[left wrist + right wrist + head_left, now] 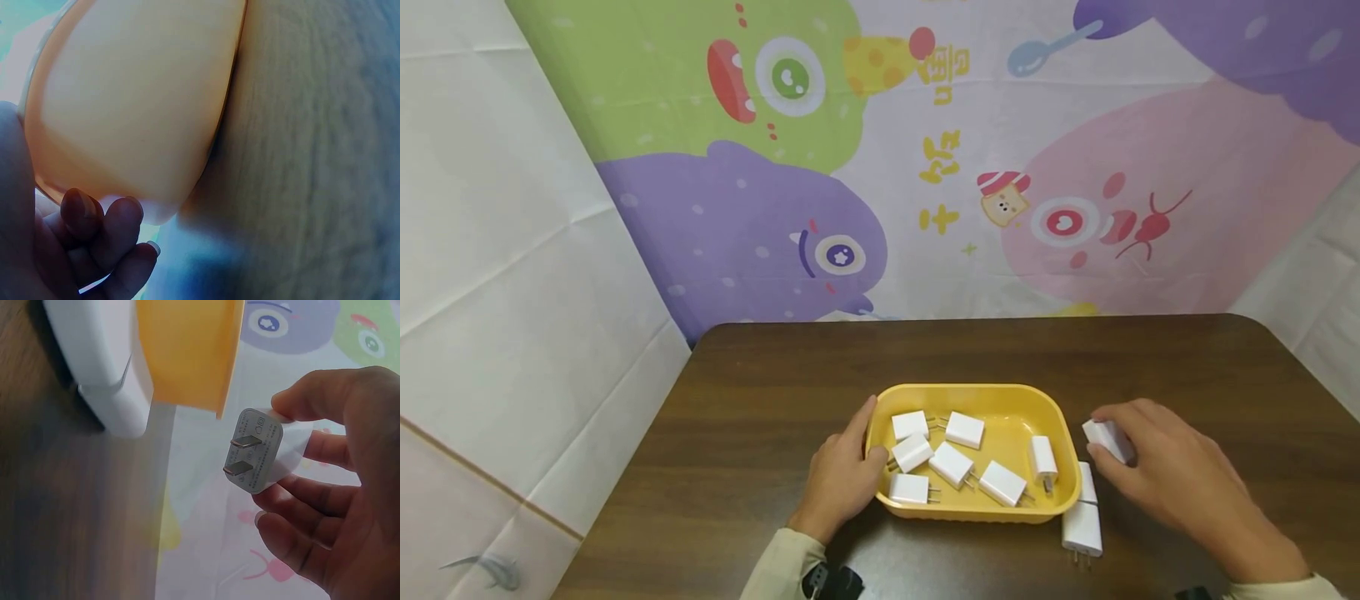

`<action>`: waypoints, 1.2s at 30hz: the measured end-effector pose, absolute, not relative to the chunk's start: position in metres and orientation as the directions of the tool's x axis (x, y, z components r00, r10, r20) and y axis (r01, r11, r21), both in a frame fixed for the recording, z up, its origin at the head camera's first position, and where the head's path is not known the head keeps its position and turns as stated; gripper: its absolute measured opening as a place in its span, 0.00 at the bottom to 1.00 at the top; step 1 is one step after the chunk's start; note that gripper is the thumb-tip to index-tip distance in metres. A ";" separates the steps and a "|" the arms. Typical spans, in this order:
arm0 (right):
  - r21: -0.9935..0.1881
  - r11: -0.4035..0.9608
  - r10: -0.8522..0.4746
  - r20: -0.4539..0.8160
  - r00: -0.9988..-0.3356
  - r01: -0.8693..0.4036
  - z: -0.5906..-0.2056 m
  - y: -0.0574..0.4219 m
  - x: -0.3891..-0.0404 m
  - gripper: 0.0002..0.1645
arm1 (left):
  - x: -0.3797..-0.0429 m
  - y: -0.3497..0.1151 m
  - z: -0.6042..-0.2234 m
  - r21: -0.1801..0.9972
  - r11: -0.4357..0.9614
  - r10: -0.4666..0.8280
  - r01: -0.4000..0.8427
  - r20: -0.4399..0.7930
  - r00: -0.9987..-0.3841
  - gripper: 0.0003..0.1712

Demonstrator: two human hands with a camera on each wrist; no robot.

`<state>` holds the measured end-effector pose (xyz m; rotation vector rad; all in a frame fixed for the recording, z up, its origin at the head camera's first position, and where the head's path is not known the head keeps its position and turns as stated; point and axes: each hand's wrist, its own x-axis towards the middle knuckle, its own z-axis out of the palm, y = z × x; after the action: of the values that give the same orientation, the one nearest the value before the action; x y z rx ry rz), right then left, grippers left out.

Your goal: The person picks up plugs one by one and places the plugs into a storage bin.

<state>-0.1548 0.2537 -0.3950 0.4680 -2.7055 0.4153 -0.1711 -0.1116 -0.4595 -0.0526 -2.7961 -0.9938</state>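
Note:
My left hand point(842, 479) grips the left end of a yellow plastic basin point(970, 513), its thumb at the rim. In the left wrist view, curled fingers point(119, 228) show beside the basin's outer wall point(137, 112). Several white charger plugs point(951, 464) lie scattered inside the basin. To the right of it, my right hand point(1180, 479) pinches another white charger plug point(1107, 440) between thumb and fingers. The right wrist view shows this plug's two metal prongs and printed end face point(256, 450) turned away from the palm.
Two more white charger plugs point(1082, 529) sit end to end on the table by the basin's right side, the far one partly hidden by the rim. The dark wooden table point(760, 400) meets a cartoon-printed cloth point(940, 275) at the back. White sheeting point(512, 208) hangs at the left.

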 end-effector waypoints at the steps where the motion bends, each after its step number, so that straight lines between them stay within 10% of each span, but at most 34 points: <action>1: -0.219 0.900 -0.268 0.406 -0.874 -0.377 -0.395 0.252 -0.154 0.23 | -0.171 -0.112 -0.459 0.624 0.776 -0.024 0.093 0.176 -0.984 0.38; 36: -0.167 0.808 -0.494 0.331 -0.804 -0.565 -0.400 0.195 -0.166 0.19 | -0.171 -0.111 -0.458 0.633 0.769 -0.018 0.095 0.170 -0.985 0.38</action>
<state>-0.1665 0.1946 -0.3997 0.8149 -2.7222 0.3752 -0.1713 -0.1108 -0.4579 -0.0617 -2.7961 -1.0134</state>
